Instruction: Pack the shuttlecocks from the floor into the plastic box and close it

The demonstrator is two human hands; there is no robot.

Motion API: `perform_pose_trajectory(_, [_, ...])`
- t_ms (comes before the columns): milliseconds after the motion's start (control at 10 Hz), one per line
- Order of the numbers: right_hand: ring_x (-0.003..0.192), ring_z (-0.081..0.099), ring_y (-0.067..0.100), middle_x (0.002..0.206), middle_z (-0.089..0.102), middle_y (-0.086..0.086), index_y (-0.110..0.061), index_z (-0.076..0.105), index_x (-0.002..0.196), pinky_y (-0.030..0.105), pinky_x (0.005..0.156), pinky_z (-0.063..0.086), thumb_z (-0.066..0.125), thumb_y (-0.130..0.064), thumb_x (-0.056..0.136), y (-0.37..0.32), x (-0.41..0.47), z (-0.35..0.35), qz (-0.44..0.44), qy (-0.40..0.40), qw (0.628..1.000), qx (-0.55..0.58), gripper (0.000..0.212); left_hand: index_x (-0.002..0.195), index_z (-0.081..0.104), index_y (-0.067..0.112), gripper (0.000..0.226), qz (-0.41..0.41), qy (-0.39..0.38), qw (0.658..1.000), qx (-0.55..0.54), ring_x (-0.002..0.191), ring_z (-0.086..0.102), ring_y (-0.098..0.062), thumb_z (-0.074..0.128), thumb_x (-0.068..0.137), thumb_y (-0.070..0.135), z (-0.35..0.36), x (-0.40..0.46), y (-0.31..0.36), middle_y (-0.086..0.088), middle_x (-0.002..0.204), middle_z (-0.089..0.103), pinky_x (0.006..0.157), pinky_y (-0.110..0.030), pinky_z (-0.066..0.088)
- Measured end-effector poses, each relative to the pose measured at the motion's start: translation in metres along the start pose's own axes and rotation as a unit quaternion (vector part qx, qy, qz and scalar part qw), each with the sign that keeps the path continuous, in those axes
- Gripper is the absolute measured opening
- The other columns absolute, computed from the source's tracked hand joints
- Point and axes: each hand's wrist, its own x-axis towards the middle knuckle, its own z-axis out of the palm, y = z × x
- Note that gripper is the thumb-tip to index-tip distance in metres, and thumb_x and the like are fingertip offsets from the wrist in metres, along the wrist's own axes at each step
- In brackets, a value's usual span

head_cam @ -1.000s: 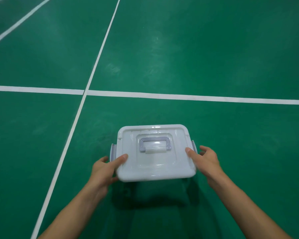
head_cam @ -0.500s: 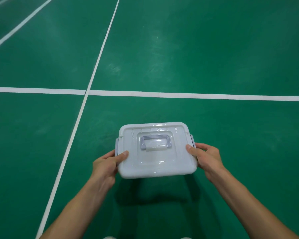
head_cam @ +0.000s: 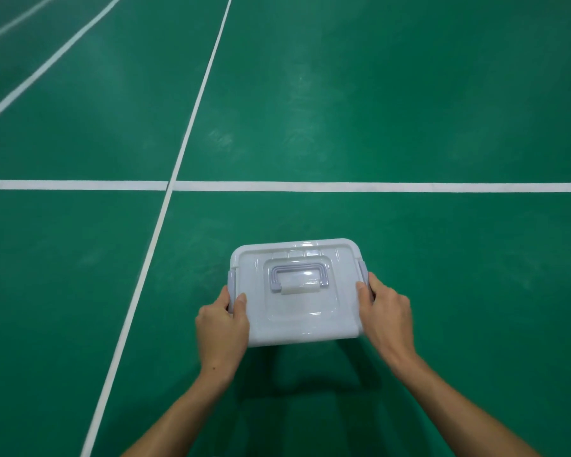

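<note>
Two bare hands grip a white plastic box (head_cam: 297, 321) by its short sides: the left hand (head_cam: 223, 328) curls round the left edge with its thumb on the lid (head_cam: 327, 258), and the right hand (head_cam: 388, 313) does likewise on the right edge. Grey latches (head_cam: 362, 270) lie against each side, and a grey handle (head_cam: 299, 275) lies flat in the lid's recess. Beneath spreads a green court floor (head_cam: 409, 110), where white lines (head_cam: 376, 186) cross far-left of the box.
</note>
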Motion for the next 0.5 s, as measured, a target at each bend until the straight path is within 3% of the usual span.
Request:
perform_pose_trajectory(100, [0.075, 0.059, 0.035, 0.085, 0.071, 0.010, -0.017, 0.063, 0.108, 0.040, 0.066, 0.043, 0.049, -0.034, 0.106, -0.002, -0.005, -0.004, 0.010, -0.024, 0.999, 0.036, 0.022, 0.107, 0.065, 0.021, 0.028, 0.008, -0.045, 0.999, 0.016, 0.081, 0.064, -0.025, 0.048, 0.102, 0.043, -0.003, -0.005, 0.002, 0.003, 0.089, 0.069, 0.070, -0.039, 0.052])
perform_pose_trajectory(200, [0.098, 0.069, 0.031, 0.115, 0.076, 0.006, -0.016, 0.062, 0.132, 0.042, 0.083, 0.055, 0.058, -0.041, 0.101, -0.005, 0.003, -0.011, 0.014, -0.036, 0.998, 0.051, 0.040, 0.127, 0.060, 0.015, 0.037, -0.023, -0.079, 0.997, 0.010, 0.092, 0.066, -0.022, 0.062, 0.099, 0.039, -0.010, 0.012, 0.007, 0.003, 0.108, 0.070, 0.081, -0.038, 0.054])
perform_pose_trajectory(300, [0.113, 0.069, 0.027, 0.126, 0.073, -0.001, -0.022, 0.060, 0.137, 0.045, 0.096, 0.055, 0.062, -0.051, 0.094, -0.009, 0.024, -0.015, 0.007, -0.049, 0.998, 0.040, 0.051, 0.125, 0.060, 0.020, 0.044, 0.003, -0.102, 0.994, 0.051, 0.094, 0.067, -0.021, 0.068, 0.093, 0.049, -0.010, 0.043, 0.016, 0.006, 0.107, 0.067, 0.082, -0.037, 0.054])
perform_pose_trajectory(400, [0.121, 0.066, 0.024, 0.132, 0.070, -0.003, -0.021, 0.058, 0.139, 0.048, 0.103, 0.053, 0.057, -0.061, 0.091, -0.020, 0.053, -0.015, -0.002, -0.057, 0.997, 0.049, 0.063, 0.127, 0.061, 0.029, 0.054, 0.048, -0.107, 0.989, 0.094, 0.104, 0.067, -0.019, 0.061, 0.088, 0.066, -0.008, 0.072, 0.030, 0.009, 0.117, 0.069, 0.090, -0.042, 0.057])
perform_pose_trajectory(500, [0.128, 0.062, 0.025, 0.140, 0.066, 0.000, -0.020, 0.055, 0.142, 0.050, 0.106, 0.052, 0.055, -0.066, 0.092, -0.039, 0.077, -0.021, -0.006, -0.056, 0.998, 0.033, 0.067, 0.145, 0.055, 0.026, 0.080, 0.065, -0.115, 0.986, 0.103, 0.119, 0.064, -0.018, 0.051, 0.084, 0.079, -0.011, 0.093, 0.058, 0.007, 0.138, 0.064, 0.100, -0.048, 0.055])
